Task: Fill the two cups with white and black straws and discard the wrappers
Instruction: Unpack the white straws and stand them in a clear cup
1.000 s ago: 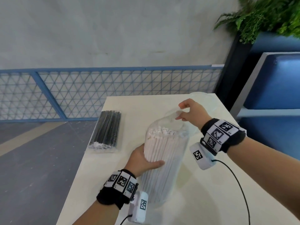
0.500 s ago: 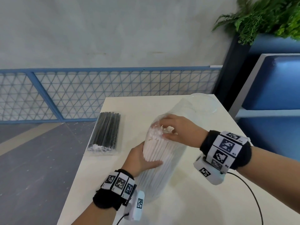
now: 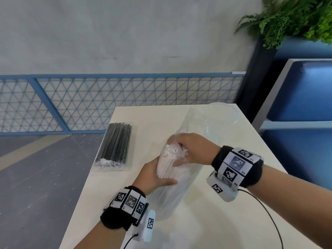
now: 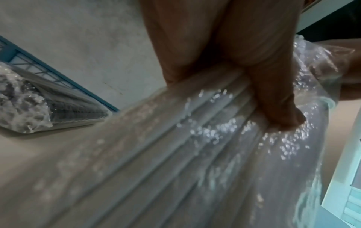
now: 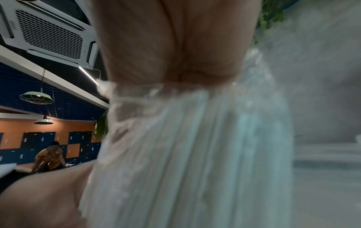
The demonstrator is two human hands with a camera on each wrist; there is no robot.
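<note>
Standing tilted on the tabletop, the bundle of white straws is gripped mid-length by the left hand, fingers curled around it, while its top end is clasped by the right hand. The pack of black straws is left lying nearby.

Left hand curled in a grip, right hand pinching, both forearms extended forward

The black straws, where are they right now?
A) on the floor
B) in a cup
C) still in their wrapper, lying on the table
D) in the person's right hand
C: the black straws lie flat on the table, sealed in clear plastic, left of the white straws that both hands hold.
</note>
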